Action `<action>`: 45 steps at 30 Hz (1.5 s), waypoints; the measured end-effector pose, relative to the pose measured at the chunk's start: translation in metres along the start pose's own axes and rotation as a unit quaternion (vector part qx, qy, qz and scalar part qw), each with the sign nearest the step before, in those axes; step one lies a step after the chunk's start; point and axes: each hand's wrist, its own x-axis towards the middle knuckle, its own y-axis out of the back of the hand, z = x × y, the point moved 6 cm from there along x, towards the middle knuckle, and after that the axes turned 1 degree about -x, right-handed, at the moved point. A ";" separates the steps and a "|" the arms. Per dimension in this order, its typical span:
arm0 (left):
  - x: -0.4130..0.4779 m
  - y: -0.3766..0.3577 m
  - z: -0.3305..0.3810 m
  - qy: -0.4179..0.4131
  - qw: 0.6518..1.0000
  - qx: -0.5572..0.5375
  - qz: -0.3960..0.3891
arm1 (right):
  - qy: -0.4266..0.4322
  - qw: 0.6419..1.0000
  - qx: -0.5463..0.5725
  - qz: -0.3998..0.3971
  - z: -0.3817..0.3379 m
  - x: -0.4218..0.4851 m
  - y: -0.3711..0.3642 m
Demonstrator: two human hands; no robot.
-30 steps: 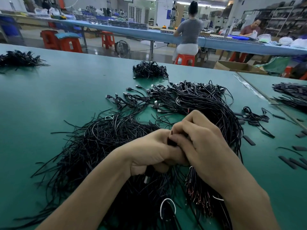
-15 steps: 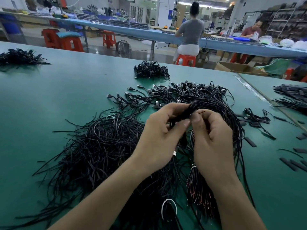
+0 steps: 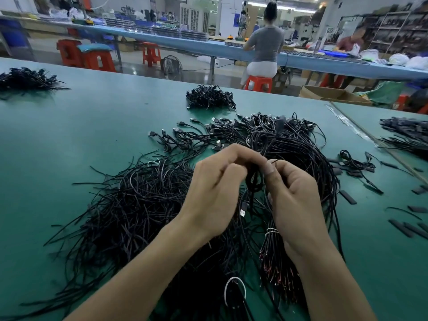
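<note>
Black cable (image 3: 254,181) pinched by curled fingers of left hand (image 3: 215,193) and right hand (image 3: 294,200), above cable heap (image 3: 139,205), green table (image 3: 69,135)

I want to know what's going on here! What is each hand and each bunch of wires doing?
left hand, pinching the looped cable
right hand, pinching the same cable
looped cable, folded into loops, held between both hands
big pile, loose and tangled on the table
bundle, tied with a white band
small heap, lying apart
cardboard box, open
</note>
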 end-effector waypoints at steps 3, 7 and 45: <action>0.002 0.001 -0.007 0.044 0.993 -0.109 0.010 | 0.024 1.000 -0.010 -0.008 -0.005 -0.001 -0.001; 0.004 0.004 -0.006 0.022 0.996 -0.083 -0.011 | 0.037 0.999 0.004 -0.020 -0.008 -0.001 0.001; 0.001 -0.007 -0.020 0.136 0.973 -0.174 -0.064 | 0.068 0.981 -0.179 0.039 0.002 0.004 0.013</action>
